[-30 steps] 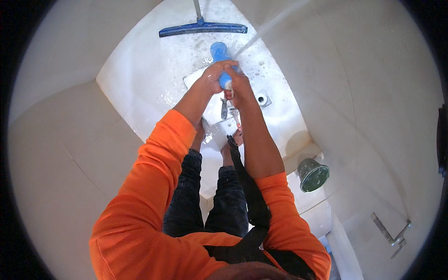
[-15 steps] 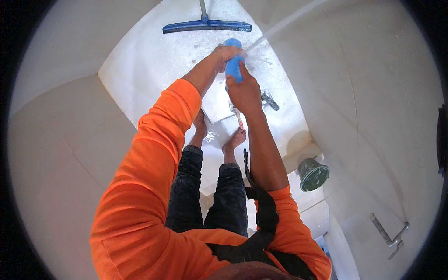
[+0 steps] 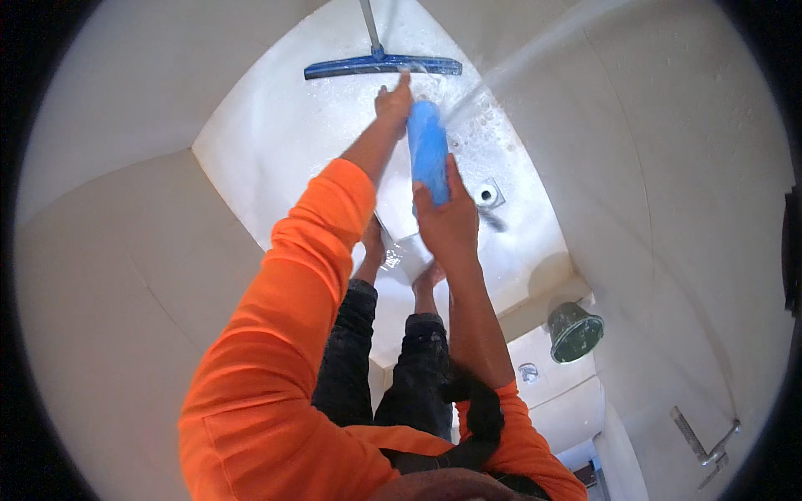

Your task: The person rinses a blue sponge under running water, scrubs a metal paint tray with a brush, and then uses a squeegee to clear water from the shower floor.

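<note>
In my right hand [image 3: 451, 221] is a long blue cylinder [image 3: 428, 146], wet and soft-looking, gripped at its near end with the thumb along one side. Its far end points away from me toward a blue floor squeegee [image 3: 338, 68]. My left hand [image 3: 394, 104] is just left of the cylinder's far end, fingers apart and holding nothing. A jet of water [image 3: 510, 71] comes from the upper right and reaches the cylinder near its far end. Foamy water covers the white floor around it.
A round drain [image 3: 487, 195] lies right of my right hand, with a blurred dark thing [image 3: 493, 220] beside it. The green bucket [image 3: 576, 332], stained white, is at the right. Pale walls rise on both sides; a metal fitting [image 3: 708, 451] is on the right wall.
My left hand has come off the blue cylinder and opened beside it. My right hand has slid to its near end. The whole view has shifted slightly, and the drain now shows.
</note>
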`<state>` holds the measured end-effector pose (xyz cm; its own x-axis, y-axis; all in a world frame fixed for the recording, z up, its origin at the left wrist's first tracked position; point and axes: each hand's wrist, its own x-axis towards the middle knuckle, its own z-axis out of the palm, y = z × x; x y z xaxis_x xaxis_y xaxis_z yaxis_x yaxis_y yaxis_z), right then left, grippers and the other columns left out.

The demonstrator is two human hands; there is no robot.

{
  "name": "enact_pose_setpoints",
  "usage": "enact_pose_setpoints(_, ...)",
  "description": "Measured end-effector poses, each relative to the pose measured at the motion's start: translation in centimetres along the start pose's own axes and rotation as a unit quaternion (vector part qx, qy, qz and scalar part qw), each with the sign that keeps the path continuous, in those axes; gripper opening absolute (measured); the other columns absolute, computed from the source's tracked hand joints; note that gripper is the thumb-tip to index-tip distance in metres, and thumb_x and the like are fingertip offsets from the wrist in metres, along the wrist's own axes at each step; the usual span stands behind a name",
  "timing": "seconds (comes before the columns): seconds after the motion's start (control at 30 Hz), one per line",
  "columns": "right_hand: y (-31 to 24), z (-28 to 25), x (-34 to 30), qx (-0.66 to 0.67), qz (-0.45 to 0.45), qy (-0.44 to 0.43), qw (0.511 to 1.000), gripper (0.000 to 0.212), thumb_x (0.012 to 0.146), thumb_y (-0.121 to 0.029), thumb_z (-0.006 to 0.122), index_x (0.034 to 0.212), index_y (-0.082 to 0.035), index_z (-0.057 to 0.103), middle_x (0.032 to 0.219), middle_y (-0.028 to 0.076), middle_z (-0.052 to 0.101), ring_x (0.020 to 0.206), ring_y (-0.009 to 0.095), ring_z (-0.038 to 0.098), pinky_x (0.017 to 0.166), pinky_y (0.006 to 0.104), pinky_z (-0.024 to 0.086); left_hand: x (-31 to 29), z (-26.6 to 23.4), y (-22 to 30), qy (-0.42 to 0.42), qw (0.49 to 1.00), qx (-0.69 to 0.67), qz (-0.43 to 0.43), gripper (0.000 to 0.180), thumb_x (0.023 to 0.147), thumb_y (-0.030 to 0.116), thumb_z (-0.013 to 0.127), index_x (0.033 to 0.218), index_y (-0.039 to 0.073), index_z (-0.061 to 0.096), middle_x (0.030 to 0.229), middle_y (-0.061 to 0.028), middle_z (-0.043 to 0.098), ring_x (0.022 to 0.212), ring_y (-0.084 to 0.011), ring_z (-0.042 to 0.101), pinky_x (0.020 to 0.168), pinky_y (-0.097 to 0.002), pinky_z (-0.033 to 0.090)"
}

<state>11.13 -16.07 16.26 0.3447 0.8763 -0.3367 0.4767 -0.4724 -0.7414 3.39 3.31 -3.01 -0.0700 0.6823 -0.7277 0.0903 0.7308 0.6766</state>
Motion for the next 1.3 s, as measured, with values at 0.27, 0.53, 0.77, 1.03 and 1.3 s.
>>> enact_pose_setpoints(0.27, 5.0, 2.1, 10.5, 0.730, 0.270, -0.166, 0.606, 0.039, 0.095, -0.034, 0.051, 0.108, 0.003, 0.054, 0.079, 0.013, 0.062, 0.052, 0.021, 0.055, 0.043, 0.0308, 0.041, -9.2, -0.4, 1.3, -0.301, 0.915, -0.234, -0.134, 0.044, 0.096, 0.048, 0.053, 0.112, 0.008, 0.058, 0.092, -0.0101, 0.064, 0.067, -0.0174, 0.060, 0.057, -0.0319, 0.052)
enact_pose_setpoints(0.53, 2.6, 2.9, 13.9, 0.612, 0.280, -0.195, 0.713, 0.038, 0.090, -0.029, 0.068, 0.116, -0.006, 0.054, 0.089, 0.010, 0.061, 0.063, 0.019, 0.059, 0.047, 0.0303, 0.049, -8.9, -2.0, 3.7, -0.272, 0.928, -0.205, -0.151, 0.029, 0.093, 0.031, 0.061, 0.103, 0.005, 0.058, 0.075, -0.0042, 0.060, 0.044, -0.0071, 0.048, 0.039, -0.0245, 0.046)
enact_pose_setpoints(0.77, 3.0, 1.9, 12.9, 0.482, 0.273, -0.238, 0.798, 0.037, 0.085, -0.035, 0.074, 0.106, -0.011, 0.055, 0.075, 0.005, 0.057, 0.045, 0.007, 0.045, 0.035, 0.0158, 0.033, -8.1, -1.1, 3.4, -0.264, 0.941, -0.140, -0.157, 0.044, 0.088, 0.031, 0.068, 0.118, 0.001, 0.058, 0.110, -0.0161, 0.062, 0.078, -0.0221, 0.065, 0.067, -0.0344, 0.058)
enact_pose_setpoints(1.03, 5.8, 2.3, 10.2, 0.165, 0.045, -0.122, 0.978, 0.059, 0.074, -0.028, 0.076, 0.117, 0.004, 0.050, 0.083, 0.013, 0.065, 0.058, 0.023, 0.060, 0.056, 0.0331, 0.050, -6.3, 2.4, 3.3, -0.258, 0.954, 0.120, -0.092, 0.045, 0.081, 0.033, 0.076, 0.106, -0.003, 0.065, 0.093, -0.0148, 0.068, 0.080, -0.0272, 0.068, 0.067, -0.0359, 0.056)
enact_pose_setpoints(1.3, -1.3, -0.2, 5.3, -0.219, 0.018, -0.163, 0.962, 0.084, 0.078, -0.021, 0.068, 0.147, 0.004, 0.028, 0.091, 0.026, 0.068, 0.086, 0.038, 0.069, 0.078, 0.0434, 0.054, -2.4, 1.8, 1.8, -0.167, 0.965, 0.196, -0.042, 0.044, 0.077, 0.032, 0.078, 0.103, -0.001, 0.066, 0.091, -0.0144, 0.067, 0.075, -0.0239, 0.064, 0.066, -0.0391, 0.053)
